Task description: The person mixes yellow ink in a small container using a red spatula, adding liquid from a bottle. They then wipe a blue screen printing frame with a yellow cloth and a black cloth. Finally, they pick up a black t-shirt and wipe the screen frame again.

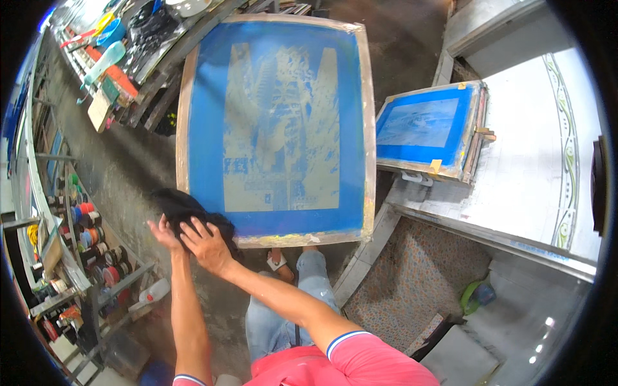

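A black, hair-like mass (222, 224), which looks like the top of a head, lies at the lower left corner of a large screen-printing frame (351, 225). My right hand (207, 246) rests on it with spread fingers. At its left edge is my left hand (166, 235), fingers apart and raised; whether they touch the hair I cannot tell. Neither hand holds anything. The frame has a pale, paint-stained wooden border and blue mesh with a greyish stencil in the middle. The dark mass hides part of its lower left edge.
A second, smaller blue screen frame (418, 122) leans on a stack at the right, beside a white tiled surface (521, 141). Paint-stained tools (106, 61) crowd a bench at the upper left. Shelves of jars (106, 254) line the left side. My legs (296, 321) stand below the large frame.
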Available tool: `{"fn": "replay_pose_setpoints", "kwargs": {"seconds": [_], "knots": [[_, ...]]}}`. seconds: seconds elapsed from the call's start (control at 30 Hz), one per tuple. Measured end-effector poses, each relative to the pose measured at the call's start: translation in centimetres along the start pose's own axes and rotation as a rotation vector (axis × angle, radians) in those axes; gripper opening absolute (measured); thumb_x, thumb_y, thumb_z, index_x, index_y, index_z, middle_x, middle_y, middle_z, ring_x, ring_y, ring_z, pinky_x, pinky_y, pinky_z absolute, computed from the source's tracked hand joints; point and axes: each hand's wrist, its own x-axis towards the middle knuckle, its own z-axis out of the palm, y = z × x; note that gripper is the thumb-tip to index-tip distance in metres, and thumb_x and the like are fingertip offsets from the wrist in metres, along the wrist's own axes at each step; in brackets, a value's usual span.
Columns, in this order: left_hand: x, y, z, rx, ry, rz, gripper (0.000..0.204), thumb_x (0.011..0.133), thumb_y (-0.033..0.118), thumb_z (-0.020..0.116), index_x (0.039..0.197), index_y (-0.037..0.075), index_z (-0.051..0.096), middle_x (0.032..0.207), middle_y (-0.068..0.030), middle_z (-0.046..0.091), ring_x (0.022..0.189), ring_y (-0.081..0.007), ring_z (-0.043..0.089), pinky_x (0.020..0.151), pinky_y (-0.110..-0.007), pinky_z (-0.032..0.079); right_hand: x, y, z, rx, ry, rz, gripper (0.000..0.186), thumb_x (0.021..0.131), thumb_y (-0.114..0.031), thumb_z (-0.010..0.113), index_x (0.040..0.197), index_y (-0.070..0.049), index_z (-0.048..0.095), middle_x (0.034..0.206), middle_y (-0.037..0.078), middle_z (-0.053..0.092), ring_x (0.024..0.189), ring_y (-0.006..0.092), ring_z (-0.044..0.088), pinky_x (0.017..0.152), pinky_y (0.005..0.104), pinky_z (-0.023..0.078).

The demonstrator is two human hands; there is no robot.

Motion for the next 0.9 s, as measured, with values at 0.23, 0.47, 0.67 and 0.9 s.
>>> {"fn": "replay_pose_setpoints", "kwargs": {"seconds": [0.23, 0.47, 0.67, 0.9], "knots": [[-2.3, -2.3, 2.5, 0.716, 0.043, 0.485, 0.054, 0.104, 0.043, 0.046, 0.120, -0.005, 0.065, 0.119, -0.0136, 0.067, 0.112, -0.0255, 0.060, 0.100, -0.039, 0.043, -12.2, 10.7, -16.5, -0.189, 0.046, 0.227, 0.030, 0.081, -0.016, 0.065, 0.110, -0.014, 0.071, 0.124, 0.006, 0.065, 0.115, 0.0264, 0.058, 0.088, 0.0446, 0.040], [-2.9, -2.2, 3.1, 0.906, 0.001, 0.406, 0.052, 0.104, 0.042, 0.048, 0.109, -0.006, 0.068, 0.094, -0.0102, 0.069, 0.090, -0.0191, 0.062, 0.085, -0.035, 0.048, -24.9, 28.0, -30.5, 0.469, 0.374, 1.428, 0.036, 0.088, -0.018, 0.067, 0.115, 0.007, 0.069, 0.103, 0.017, 0.073, 0.096, 0.0275, 0.070, 0.083, 0.0399, 0.051], [-2.4, -0.8, 5.0, 0.725, -0.001, 0.426, 0.055, 0.103, 0.045, 0.050, 0.101, -0.006, 0.068, 0.093, -0.0070, 0.068, 0.083, -0.0171, 0.061, 0.077, -0.033, 0.049, -25.2, 35.5, -26.8, 0.731, -0.137, 1.388, 0.086, 0.075, -0.050, 0.084, 0.135, 0.005, 0.056, 0.126, 0.014, 0.065, 0.114, 0.0217, 0.060, 0.102, 0.0356, 0.043], [-5.6, -1.1, 0.8, 0.506, -0.086, 0.186, 0.055, 0.106, 0.044, 0.047, 0.061, 0.012, 0.046, 0.058, 0.0023, 0.047, 0.049, -0.0100, 0.041, 0.049, -0.032, 0.032, -24.0, 27.2, -34.0, 0.959, -0.447, 1.225, 0.078, 0.065, -0.024, 0.089, 0.131, 0.005, 0.059, 0.117, 0.014, 0.069, 0.105, 0.0221, 0.065, 0.096, 0.0333, 0.049]]}}
